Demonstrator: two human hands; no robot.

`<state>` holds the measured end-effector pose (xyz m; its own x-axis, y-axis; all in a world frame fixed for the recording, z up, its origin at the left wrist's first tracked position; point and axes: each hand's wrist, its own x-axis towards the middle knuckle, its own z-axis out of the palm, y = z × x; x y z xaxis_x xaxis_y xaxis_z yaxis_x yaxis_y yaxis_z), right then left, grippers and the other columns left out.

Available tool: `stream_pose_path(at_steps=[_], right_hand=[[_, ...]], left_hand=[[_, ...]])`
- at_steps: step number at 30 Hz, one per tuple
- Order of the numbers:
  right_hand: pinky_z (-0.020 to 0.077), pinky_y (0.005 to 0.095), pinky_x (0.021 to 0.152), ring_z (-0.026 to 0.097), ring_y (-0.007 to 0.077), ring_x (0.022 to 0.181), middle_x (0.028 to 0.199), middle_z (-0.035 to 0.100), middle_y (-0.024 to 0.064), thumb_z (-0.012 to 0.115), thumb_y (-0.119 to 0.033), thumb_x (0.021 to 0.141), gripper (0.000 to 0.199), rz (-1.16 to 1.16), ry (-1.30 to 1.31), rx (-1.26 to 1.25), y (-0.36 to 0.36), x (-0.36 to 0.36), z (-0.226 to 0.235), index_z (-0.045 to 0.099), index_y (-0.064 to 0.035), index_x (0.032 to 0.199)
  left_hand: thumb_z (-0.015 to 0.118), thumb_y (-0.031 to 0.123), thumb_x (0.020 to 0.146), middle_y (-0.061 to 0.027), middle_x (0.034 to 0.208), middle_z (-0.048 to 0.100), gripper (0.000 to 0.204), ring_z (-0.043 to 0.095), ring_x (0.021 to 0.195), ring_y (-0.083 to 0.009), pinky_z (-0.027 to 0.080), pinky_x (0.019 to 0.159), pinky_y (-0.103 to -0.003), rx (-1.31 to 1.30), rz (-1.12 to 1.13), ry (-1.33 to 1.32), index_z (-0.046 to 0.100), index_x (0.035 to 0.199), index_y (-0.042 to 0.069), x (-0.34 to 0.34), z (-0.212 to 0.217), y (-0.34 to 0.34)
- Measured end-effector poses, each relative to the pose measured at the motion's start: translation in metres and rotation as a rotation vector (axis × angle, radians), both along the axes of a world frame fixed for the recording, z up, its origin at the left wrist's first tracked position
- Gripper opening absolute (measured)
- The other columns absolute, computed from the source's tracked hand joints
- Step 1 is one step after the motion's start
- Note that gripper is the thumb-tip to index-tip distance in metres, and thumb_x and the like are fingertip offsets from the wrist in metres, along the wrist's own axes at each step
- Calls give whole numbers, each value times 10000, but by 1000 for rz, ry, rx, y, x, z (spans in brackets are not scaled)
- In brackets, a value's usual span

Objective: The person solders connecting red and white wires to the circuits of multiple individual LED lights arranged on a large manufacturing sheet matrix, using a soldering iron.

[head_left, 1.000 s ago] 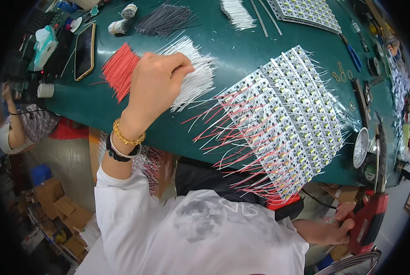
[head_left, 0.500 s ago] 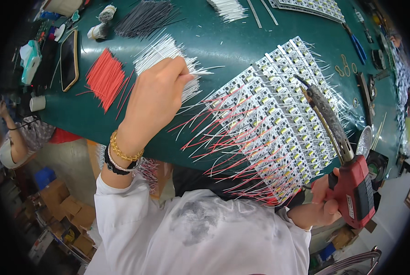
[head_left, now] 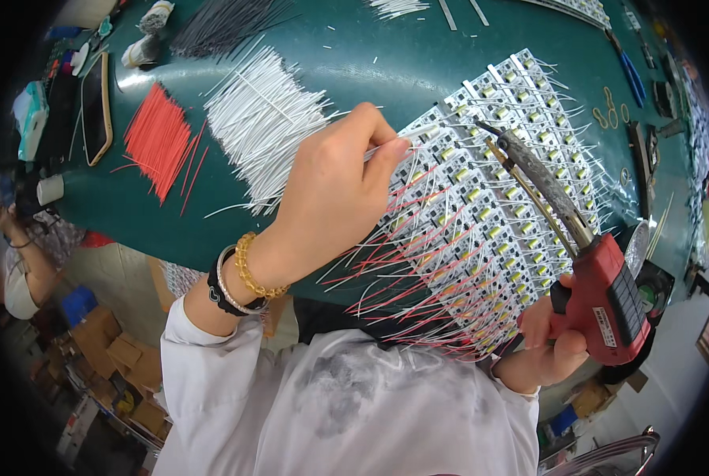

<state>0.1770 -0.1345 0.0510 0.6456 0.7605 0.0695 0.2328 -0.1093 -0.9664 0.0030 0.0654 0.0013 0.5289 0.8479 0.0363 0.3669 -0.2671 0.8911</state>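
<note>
My left hand [head_left: 334,186] is closed in a pinch on a white wire [head_left: 422,132], beside the upper left corner of a panel of small circuit boards [head_left: 521,186]. Red and white wires trail from the panel's near left side, and short white wires stick up along its rows. In my right hand [head_left: 553,345] is a red soldering gun [head_left: 612,297], gripped by its handle. Its dark tip hangs over the upper middle of the panel. Left of my left hand lies a heap of white wires [head_left: 263,119], partly hidden by that hand.
A pile of red wires [head_left: 157,135] and a phone [head_left: 96,111] lie on the green table [head_left: 402,59]. Black wires [head_left: 223,28] are at the back. Blue-handled pliers [head_left: 630,75] lie at the far right. Another person's arm [head_left: 29,258] shows at the left.
My left hand has moved right, from the heap of white wires to the panel's corner. The soldering gun has shifted slightly up and left over the panel.
</note>
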Motion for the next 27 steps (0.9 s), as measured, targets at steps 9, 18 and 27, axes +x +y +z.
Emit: stream_pose_path(at_steps=[9,18,27], right_hand=[[274,217,350,395,75,352,479,480,16,617,-615,825,860,80,101,-84,1,5,-19,458,154,1175],[306,224,380,416,89,377,493,486,19,639,-569,831,758,88,288,-98,-7,8,-21,484,122,1100],[327,223,399,415,86,394,510,492,23,655,-535,838,741,148,81,-189,-27,25,-37,467,138,1086]], left_hand=[[645,62,878,-85,675,621,118,591,584,-132,449,552,-272,129,91,105,571,819,-8,0,-9,-8],[622,52,869,-113,672,572,126,562,541,-270,422,490,-363,104,88,68,513,818,13,1,-6,-8],[629,34,856,-104,657,550,129,549,535,-263,419,480,-356,158,98,63,507,815,19,0,-7,-10]])
